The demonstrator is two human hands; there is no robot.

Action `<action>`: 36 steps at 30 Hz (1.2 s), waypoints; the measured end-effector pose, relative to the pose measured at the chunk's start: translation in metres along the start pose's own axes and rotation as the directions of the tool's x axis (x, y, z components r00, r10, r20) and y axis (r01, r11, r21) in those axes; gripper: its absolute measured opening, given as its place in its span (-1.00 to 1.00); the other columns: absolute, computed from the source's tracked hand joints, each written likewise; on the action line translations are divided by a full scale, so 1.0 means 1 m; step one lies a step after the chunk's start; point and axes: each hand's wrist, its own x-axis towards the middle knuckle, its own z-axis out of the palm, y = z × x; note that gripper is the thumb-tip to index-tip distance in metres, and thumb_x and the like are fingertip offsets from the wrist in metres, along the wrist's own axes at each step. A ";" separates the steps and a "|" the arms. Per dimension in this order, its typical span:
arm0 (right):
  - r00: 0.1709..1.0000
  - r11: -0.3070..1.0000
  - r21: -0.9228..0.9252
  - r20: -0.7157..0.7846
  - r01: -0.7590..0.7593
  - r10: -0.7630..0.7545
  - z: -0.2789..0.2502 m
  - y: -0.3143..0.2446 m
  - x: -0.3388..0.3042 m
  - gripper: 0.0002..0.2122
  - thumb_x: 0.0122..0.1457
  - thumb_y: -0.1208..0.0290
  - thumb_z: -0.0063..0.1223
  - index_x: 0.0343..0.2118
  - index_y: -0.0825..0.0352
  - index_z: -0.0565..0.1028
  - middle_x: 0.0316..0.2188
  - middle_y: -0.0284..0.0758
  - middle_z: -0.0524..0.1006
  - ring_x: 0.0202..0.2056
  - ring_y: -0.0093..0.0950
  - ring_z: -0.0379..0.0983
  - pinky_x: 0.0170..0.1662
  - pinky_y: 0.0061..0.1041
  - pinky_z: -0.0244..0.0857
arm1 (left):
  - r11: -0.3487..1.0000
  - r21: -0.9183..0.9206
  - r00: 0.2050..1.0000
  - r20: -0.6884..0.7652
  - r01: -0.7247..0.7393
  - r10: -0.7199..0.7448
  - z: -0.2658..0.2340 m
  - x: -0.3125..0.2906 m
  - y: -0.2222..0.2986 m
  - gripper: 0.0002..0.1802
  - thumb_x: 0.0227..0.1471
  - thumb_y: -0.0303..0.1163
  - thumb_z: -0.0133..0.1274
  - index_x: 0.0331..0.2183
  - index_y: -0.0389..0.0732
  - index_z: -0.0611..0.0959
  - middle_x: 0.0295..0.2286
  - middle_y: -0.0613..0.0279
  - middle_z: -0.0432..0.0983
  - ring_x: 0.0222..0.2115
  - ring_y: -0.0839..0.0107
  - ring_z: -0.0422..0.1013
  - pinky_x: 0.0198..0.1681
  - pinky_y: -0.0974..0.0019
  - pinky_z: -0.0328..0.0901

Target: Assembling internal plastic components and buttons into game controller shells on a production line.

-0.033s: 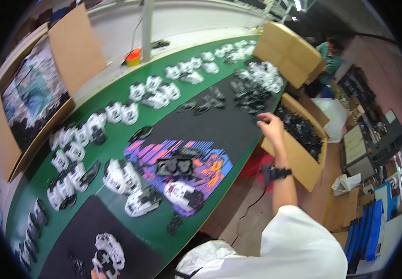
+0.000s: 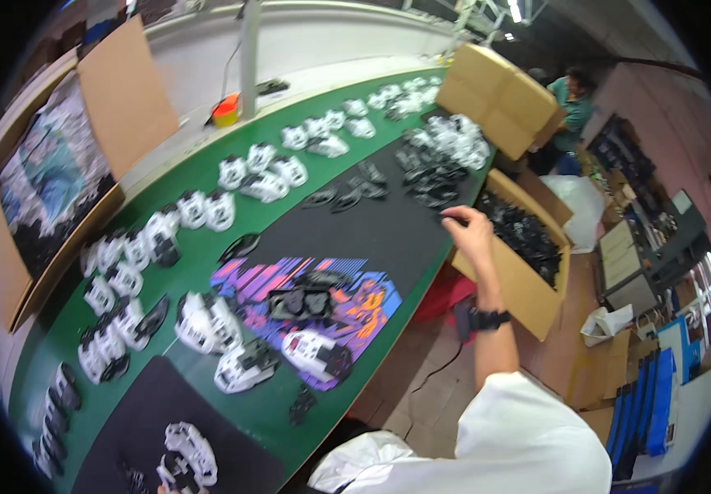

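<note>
My right hand (image 2: pixel 472 235) reaches out over the table's right edge, beside the open carton. Its thumb and fingers come together in a pinch. A small dark bit shows at the fingertips, too blurred to name. Only a sliver of my left hand (image 2: pixel 167 491) shows at the lower edge, against a white-and-black plastic shell (image 2: pixel 193 454) over the near black mat (image 2: pixel 137 420). A heap of black plastic parts (image 2: pixel 428 174) lies just beyond my right hand. On the patterned mat (image 2: pixel 372 276) are a black tray (image 2: pixel 299 305) and a white mouse-shaped shell (image 2: pixel 316 352).
Rows of white shells (image 2: pixel 265 183) line the green table (image 2: pixel 289 428). An open carton (image 2: pixel 528 300) of black parts stands at its right, with another carton (image 2: pixel 499 95) behind. A carton (image 2: pixel 125 107) stands at left. A person (image 2: pixel 571 111) is at far right.
The view has shifted slightly, so the table and cartons sit a little farther left and lower. Less of my left hand shows. My right hand stays pinched near the carton.
</note>
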 end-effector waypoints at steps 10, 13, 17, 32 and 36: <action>0.611 0.493 0.869 0.364 0.050 -0.703 -0.015 -0.308 -0.150 -0.86 0.08 0.59 0.24 -0.28 0.28 0.64 -0.33 -0.37 0.41 -0.26 -0.48 0.34 -0.17 -0.47 0.23 | 0.396 -0.815 0.890 0.293 0.423 -0.349 -0.027 0.001 0.042 -0.55 0.20 -0.30 0.08 0.00 -0.44 0.53 -0.08 -0.10 0.51 -0.06 0.05 0.45 0.01 0.13 0.35; 0.252 0.266 0.851 0.408 -0.453 -0.878 0.006 -0.363 -0.187 -0.86 0.15 0.50 0.15 -0.25 0.42 0.56 -0.31 -0.30 0.51 -0.27 -0.47 0.41 -0.16 -0.47 0.29 | 0.397 -0.784 0.823 0.242 0.478 -0.513 -0.030 0.013 0.090 -0.60 0.25 -0.16 -0.05 -0.10 -0.32 0.55 -0.18 0.01 0.53 -0.17 0.18 0.45 -0.12 0.15 0.36; 0.141 0.300 0.633 0.549 -0.714 -0.824 0.013 -0.399 -0.228 -0.83 0.19 0.35 0.20 -0.32 0.36 0.54 -0.35 -0.39 0.52 -0.26 -0.58 0.44 -0.12 -0.55 0.30 | 0.310 -0.808 0.797 0.291 0.500 -0.529 -0.051 -0.009 0.057 -0.36 0.28 0.16 -0.24 -0.11 -0.28 0.51 -0.29 0.12 0.53 -0.34 0.30 0.43 -0.33 0.21 0.31; 0.039 0.531 0.822 0.549 -0.207 -0.835 0.037 -0.470 -0.310 -0.93 0.02 0.55 0.29 -0.41 0.35 0.63 -0.35 -0.35 0.50 -0.24 -0.46 0.43 -0.12 -0.49 0.28 | 0.662 -0.629 0.911 0.329 0.408 -0.249 -0.105 -0.018 0.058 -0.36 0.22 0.17 -0.14 -0.34 -0.34 0.49 -0.46 0.28 0.38 -0.45 0.51 0.25 -0.37 0.40 0.19; 0.091 0.444 0.892 0.451 -0.083 -0.888 0.033 -0.466 -0.308 -0.90 0.00 0.54 0.29 -0.39 0.32 0.63 -0.36 -0.32 0.49 -0.24 -0.42 0.44 -0.15 -0.46 0.30 | 0.701 -0.549 0.887 0.350 0.456 -0.302 -0.103 -0.012 0.070 -0.74 0.01 -0.32 0.16 -0.37 -0.31 0.49 -0.48 0.21 0.39 -0.46 0.45 0.29 -0.36 0.35 0.23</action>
